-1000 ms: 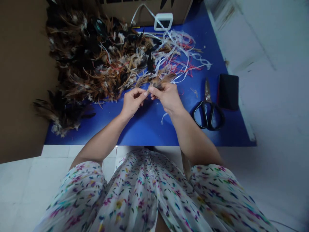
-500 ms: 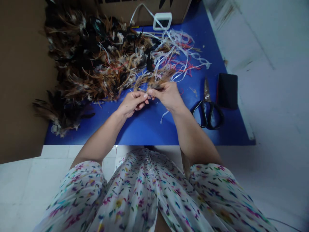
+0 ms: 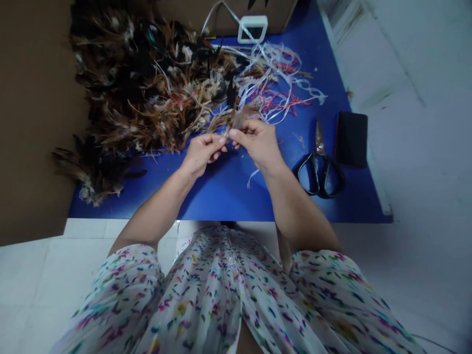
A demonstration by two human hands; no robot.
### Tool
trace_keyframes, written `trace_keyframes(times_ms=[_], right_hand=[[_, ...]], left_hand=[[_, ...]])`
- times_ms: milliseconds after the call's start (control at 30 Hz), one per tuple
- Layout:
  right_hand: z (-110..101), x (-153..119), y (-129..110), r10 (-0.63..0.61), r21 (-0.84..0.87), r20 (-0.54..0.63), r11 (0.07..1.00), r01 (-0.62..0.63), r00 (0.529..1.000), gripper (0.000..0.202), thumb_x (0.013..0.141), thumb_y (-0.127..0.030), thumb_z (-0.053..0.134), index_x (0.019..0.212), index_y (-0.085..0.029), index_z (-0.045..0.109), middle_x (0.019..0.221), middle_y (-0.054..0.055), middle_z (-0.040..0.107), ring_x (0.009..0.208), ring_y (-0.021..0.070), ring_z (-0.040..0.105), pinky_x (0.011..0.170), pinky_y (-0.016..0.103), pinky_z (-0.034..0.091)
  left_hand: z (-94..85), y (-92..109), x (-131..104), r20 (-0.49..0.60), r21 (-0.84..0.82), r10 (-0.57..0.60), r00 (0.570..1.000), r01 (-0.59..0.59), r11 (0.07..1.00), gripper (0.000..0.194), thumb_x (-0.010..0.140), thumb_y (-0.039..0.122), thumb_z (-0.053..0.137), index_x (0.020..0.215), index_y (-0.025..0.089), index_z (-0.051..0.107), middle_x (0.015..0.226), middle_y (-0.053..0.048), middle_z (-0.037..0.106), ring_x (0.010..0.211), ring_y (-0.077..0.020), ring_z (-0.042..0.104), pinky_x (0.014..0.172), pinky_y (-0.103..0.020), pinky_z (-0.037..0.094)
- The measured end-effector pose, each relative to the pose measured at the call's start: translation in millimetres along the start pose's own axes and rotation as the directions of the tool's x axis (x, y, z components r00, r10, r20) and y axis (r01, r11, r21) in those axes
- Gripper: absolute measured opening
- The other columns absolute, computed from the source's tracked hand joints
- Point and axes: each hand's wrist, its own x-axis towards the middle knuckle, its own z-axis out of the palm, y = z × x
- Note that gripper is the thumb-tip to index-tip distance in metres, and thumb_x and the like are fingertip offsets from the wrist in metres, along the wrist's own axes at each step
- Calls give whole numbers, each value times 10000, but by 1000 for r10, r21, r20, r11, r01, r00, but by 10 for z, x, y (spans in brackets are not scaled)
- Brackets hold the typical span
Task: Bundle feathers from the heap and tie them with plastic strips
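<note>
Two bare hands meeting just above the blue table [image 3: 221, 191], close to the near edge of the big feather pile [image 3: 147, 88]. Right hand [image 3: 258, 142] pinched shut on a small bunch of feathers [image 3: 241, 117], thumb and fingers tight round the stems, soft brown tips fanning up and away toward the pile. Left hand [image 3: 201, 152] curled shut too, fingertips pressed right up against the right thumb, probably nipping the same stems or a thin string there; too small to tell which. Held up off the table like that, likely to keep the little bunch tidy and apart from the loose ones. A thin white strip [image 3: 252, 177] dangling under the right wrist. Just right of the pile, a tangle of white and red strings [image 3: 276, 83]. Further right of the pile, black-handled scissors [image 3: 320, 169] lying flat with blades shut, within easy reach, and a dark flat case [image 3: 351, 139] beside them. Behind the pile, a brown cardboard box [image 3: 224, 14] and a small white frame [image 3: 252, 28]. Left of the pile, a plain brown wall; below the table, pale floor tiles and a flowery dress.
</note>
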Motion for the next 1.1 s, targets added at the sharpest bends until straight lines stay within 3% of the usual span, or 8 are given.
trace_keyframes(times_ms=[167, 300, 433, 567, 700, 867, 1100], right_hand=[[-35, 24, 81, -116, -196, -1, 974, 114, 993, 362, 849, -576, 690, 917, -224, 739, 883, 26, 733, 801, 167, 675, 744, 342, 573], [-8, -18, 125, -222, -511, 152, 816, 269, 963, 198, 932, -336, 625, 1036, -233, 758, 1103, 66, 741, 1071, 243, 653, 998, 482, 513], [74, -96, 157, -189, -703, 276, 629, 332, 942, 244, 918, -173, 590, 1075, -230, 768, 1282, 81, 689, 1253, 298, 548, 1096, 561, 428], [124, -120, 189, -127, -763, 303, 561, 320, 944, 300, 899, -122, 585, 1142, -183, 750, 1280, 110, 691, 1247, 334, 549, 1061, 594, 440], [70, -69, 209, -161, -716, 271, 626, 311, 949, 263, 894, -120, 582, 1064, -201, 766, 1124, 86, 740, 1118, 291, 630, 1026, 553, 487], [-47, -23, 115, -225, -611, 130, 749, 257, 966, 158, 836, -129, 648, 896, -217, 765, 980, 48, 757, 970, 239, 682, 966, 484, 529], [-80, -20, -102, -161, -329, -75, 936, 128, 984, 46, 775, -225, 757, 775, -199, 718, 752, -10, 704, 693, 137, 635, 729, 329, 549]], left_hand=[[-105, 97, 63, -200, -61, 138, 970, -153, 986, 267, 779, 355, 814, 700, 164, 646, 607, 36, 626, 404, -11, 424, 355, -156, 237], [-239, 166, 123, -334, -91, 172, 927, -213, 973, 214, 827, 345, 776, 727, 201, 653, 617, 43, 622, 407, -21, 431, 351, -176, 258], [-334, 178, 161, -384, -115, 190, 904, -251, 961, 183, 857, 337, 750, 739, 226, 664, 632, 40, 629, 418, -28, 451, 352, -191, 279], [-342, 170, 163, -384, -104, 184, 905, -240, 965, 180, 856, 361, 751, 753, 237, 671, 635, 38, 637, 432, -35, 473, 350, -196, 287], [-319, 172, 150, -380, -112, 171, 909, -229, 967, 187, 843, 371, 764, 763, 230, 671, 620, 40, 628, 427, -34, 466, 343, -188, 291], [-301, 164, 149, -357, -129, 184, 916, -244, 961, 197, 838, 360, 769, 749, 218, 666, 610, 43, 608, 411, -26, 452, 343, -179, 289], [-211, 70, 153, -325, -53, 207, 923, -237, 970, 252, 825, 387, 777, 732, 198, 638, 612, 43, 602, 406, -20, 435, 338, -158, 279]])
